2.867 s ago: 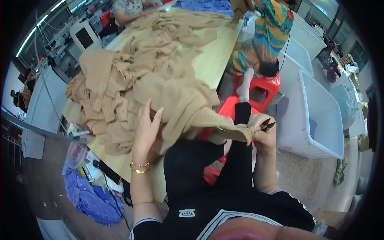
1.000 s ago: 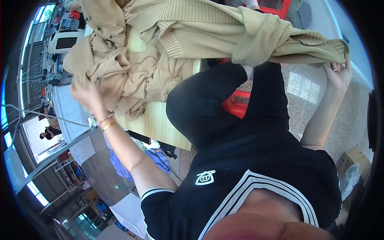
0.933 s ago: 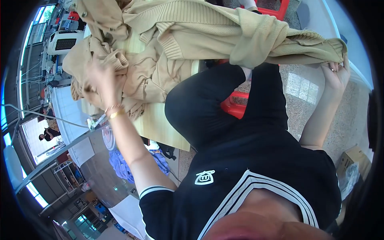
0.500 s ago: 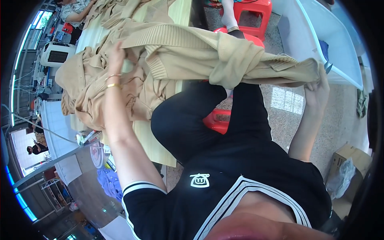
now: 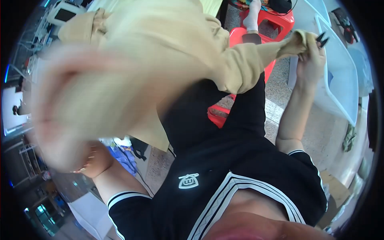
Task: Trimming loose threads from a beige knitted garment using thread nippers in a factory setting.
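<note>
The beige sweater (image 5: pixel 188 56) spans the space above the person's lap, one end at the right hand (image 5: pixel 310 60), the rest a blurred sweep of cloth toward the left hand (image 5: pixel 45 112), hiding much of the bench (image 5: pixel 212 6). The right hand pinches the bunched end between thumb and fingers, with small black snips (image 5: pixel 322 40) tucked into the same grip, tips pointing outward. The left hand is too smeared to tell how far its fingers are spread or whether they grip the cloth.

A light but sure pinch at the right should serve best, since a hard pull could stretch the knit. The snips' tips are best turned away from the loops, which would likely snag. Broad support from the left would probably help the slack folds fall untwisted, clear of the red stool (image 5: pixel 276 24) and plastic bin (image 5: pixel 340 92).
</note>
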The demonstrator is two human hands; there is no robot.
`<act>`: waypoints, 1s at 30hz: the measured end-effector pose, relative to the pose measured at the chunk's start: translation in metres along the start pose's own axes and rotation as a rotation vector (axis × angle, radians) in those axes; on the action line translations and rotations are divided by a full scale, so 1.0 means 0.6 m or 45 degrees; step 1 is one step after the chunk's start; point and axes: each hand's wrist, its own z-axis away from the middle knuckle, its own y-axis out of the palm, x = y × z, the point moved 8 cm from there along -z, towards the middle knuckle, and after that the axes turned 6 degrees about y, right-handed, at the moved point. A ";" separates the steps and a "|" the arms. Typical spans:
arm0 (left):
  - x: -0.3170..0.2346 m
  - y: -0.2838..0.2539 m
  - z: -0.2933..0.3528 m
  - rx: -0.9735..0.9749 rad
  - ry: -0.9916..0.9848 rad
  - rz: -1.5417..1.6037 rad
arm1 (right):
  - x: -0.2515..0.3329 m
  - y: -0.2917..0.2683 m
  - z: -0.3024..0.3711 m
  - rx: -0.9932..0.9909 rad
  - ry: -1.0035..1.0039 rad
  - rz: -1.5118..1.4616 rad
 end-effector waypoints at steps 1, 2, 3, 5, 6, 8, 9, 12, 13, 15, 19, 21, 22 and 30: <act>-0.009 0.083 0.011 0.583 0.442 -0.130 | -0.013 0.019 0.001 -0.015 -0.003 0.037; 0.028 0.154 0.039 0.968 0.341 -0.084 | -0.026 0.025 0.004 -0.034 -0.009 0.080; 0.025 0.191 0.064 1.269 0.504 -0.256 | -0.035 0.012 0.006 -0.104 0.065 0.119; 0.065 0.178 0.084 1.204 0.418 -0.085 | -0.053 -0.012 0.025 -0.364 0.109 0.209; 0.072 0.146 0.079 1.075 0.444 -0.066 | -0.069 -0.045 0.026 -0.345 0.114 0.348; 0.139 0.070 0.063 0.521 0.101 0.160 | -0.101 -0.162 0.027 -0.264 0.289 0.592; 0.174 0.040 0.060 0.309 -0.017 0.030 | -0.107 -0.182 0.039 -0.307 0.339 0.760; 0.291 0.006 0.053 0.115 -0.077 -0.213 | -0.155 -0.236 0.070 -0.221 0.404 1.052; 0.316 0.009 0.042 0.122 -0.011 -0.331 | -0.163 -0.227 0.085 -0.213 0.445 1.067; 0.353 0.022 0.014 0.066 -0.028 -0.332 | -0.184 -0.192 0.111 -0.116 0.498 1.030; 0.395 0.029 -0.056 -0.248 -0.132 -0.776 | -0.207 -0.010 0.149 0.268 0.362 0.722; 0.431 0.044 -0.083 -0.208 -0.054 -0.948 | -0.226 0.064 0.157 0.536 0.392 0.747; 0.458 0.044 -0.092 -0.211 -0.165 -0.756 | -0.229 0.097 0.157 0.641 0.405 0.771; 0.199 0.095 0.000 -0.032 0.147 -0.091 | -0.209 0.142 0.137 0.534 0.619 0.373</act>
